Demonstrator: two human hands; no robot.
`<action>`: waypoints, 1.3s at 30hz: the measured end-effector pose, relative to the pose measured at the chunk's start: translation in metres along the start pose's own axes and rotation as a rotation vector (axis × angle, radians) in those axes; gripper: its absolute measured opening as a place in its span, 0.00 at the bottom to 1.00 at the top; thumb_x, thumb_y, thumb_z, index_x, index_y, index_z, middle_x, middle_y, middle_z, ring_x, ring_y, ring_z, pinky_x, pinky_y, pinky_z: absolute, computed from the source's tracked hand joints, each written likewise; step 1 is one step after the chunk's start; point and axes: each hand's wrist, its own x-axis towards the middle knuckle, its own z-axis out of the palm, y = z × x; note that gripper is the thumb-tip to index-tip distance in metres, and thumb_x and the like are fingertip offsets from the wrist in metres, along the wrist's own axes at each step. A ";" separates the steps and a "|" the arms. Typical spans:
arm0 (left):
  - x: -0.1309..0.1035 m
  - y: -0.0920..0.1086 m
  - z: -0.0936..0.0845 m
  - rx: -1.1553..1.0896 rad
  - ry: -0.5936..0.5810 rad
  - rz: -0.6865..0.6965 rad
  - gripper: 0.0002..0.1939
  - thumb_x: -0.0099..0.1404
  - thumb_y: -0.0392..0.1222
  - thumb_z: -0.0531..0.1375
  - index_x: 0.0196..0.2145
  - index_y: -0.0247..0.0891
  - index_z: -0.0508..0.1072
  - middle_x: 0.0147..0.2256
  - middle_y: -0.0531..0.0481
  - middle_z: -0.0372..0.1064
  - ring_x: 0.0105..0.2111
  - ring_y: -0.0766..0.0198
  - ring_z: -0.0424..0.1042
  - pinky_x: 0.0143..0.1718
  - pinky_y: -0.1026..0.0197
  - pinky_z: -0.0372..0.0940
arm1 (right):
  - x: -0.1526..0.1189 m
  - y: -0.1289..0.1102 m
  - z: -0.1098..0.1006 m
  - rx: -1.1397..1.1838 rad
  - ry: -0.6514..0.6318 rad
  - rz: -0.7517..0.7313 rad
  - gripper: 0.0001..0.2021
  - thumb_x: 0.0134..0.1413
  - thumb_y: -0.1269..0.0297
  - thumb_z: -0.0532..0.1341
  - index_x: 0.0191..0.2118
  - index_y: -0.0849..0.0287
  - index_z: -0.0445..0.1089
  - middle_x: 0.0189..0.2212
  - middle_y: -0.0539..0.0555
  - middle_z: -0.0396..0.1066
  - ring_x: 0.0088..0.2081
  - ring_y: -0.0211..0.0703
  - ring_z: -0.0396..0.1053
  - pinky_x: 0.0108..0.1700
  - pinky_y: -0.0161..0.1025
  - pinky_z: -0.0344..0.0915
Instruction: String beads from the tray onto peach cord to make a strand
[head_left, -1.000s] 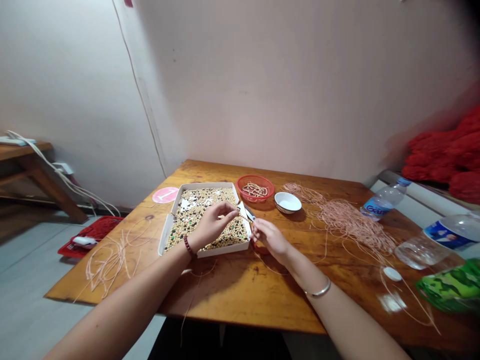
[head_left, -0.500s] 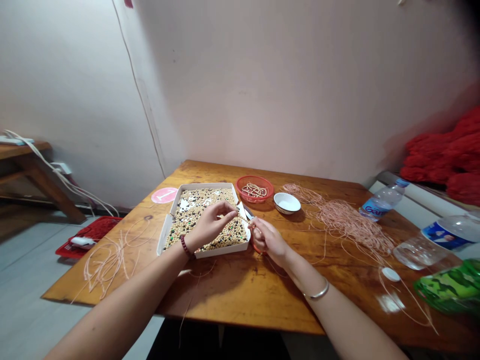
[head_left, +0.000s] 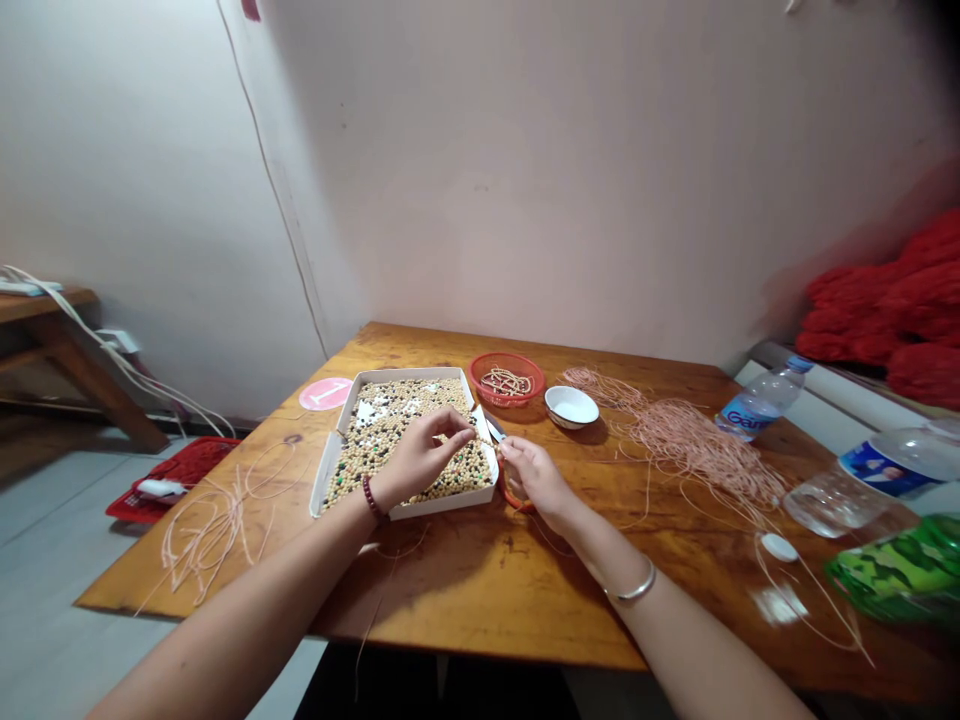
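Observation:
My left hand (head_left: 427, 455) is above the white tray (head_left: 480, 497) of small beads (head_left: 382, 450), mostly cream with black, white and green ones. Its thumb and forefinger pinch together near the tray's right side. Close by, my right hand (head_left: 534, 475) has its fingers closed just past the tray's right edge. A thin beaded string (head_left: 486, 440) seems to run between the two sets of fingertips, though its detail is tiny. Partly hidden under my right hand lie scissors (head_left: 494, 427), blade up toward the back, orange handle showing below.
A red basket (head_left: 480, 378) with beaded strings and a white bowl (head_left: 571, 405) stand behind. Tangled pink cord (head_left: 690, 450) and bottles (head_left: 765, 400) lie right; loose cord (head_left: 214, 540) and a pink round card (head_left: 325, 393) lie left on the wooden table (head_left: 450, 620).
My right hand's fingers have shifted slightly and more of the scissors' blade shows. My left hand keeps its pinch over the tray. The whole view has moved a little.

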 end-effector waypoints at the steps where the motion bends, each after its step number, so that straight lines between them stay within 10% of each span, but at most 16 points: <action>1: 0.000 0.001 0.001 0.004 -0.003 0.001 0.13 0.64 0.50 0.56 0.33 0.36 0.70 0.30 0.49 0.68 0.30 0.66 0.67 0.29 0.65 0.62 | 0.001 0.001 -0.001 0.006 0.004 0.000 0.18 0.46 0.47 0.61 0.25 0.57 0.57 0.12 0.38 0.42 0.13 0.26 0.37 0.15 0.28 0.34; 11: -0.001 0.001 0.002 0.048 -0.025 0.028 0.13 0.65 0.48 0.55 0.34 0.35 0.71 0.30 0.48 0.69 0.30 0.66 0.67 0.28 0.65 0.61 | 0.002 0.006 -0.003 -0.012 0.010 -0.012 0.21 0.47 0.44 0.59 0.24 0.57 0.56 0.12 0.38 0.42 0.13 0.27 0.37 0.16 0.30 0.34; 20: 0.000 -0.003 -0.008 0.792 0.040 0.422 0.09 0.67 0.39 0.53 0.35 0.42 0.73 0.34 0.49 0.73 0.38 0.60 0.66 0.38 0.59 0.62 | 0.004 0.010 -0.010 -0.163 0.047 -0.118 0.17 0.52 0.47 0.57 0.28 0.56 0.56 0.15 0.40 0.44 0.16 0.29 0.40 0.18 0.31 0.36; 29: 0.001 -0.005 -0.012 0.838 0.103 0.459 0.08 0.67 0.38 0.53 0.35 0.40 0.72 0.35 0.50 0.72 0.39 0.61 0.65 0.39 0.59 0.64 | 0.005 0.009 -0.018 -0.190 0.064 -0.148 0.24 0.57 0.41 0.48 0.30 0.60 0.64 0.14 0.40 0.40 0.16 0.30 0.37 0.19 0.33 0.36; 39: 0.001 -0.001 -0.011 0.816 0.105 0.508 0.07 0.67 0.37 0.54 0.35 0.39 0.71 0.37 0.50 0.72 0.39 0.61 0.65 0.39 0.59 0.63 | 0.003 -0.004 -0.016 -0.134 -0.025 -0.082 0.26 0.54 0.39 0.51 0.35 0.61 0.69 0.22 0.52 0.69 0.26 0.39 0.68 0.36 0.39 0.64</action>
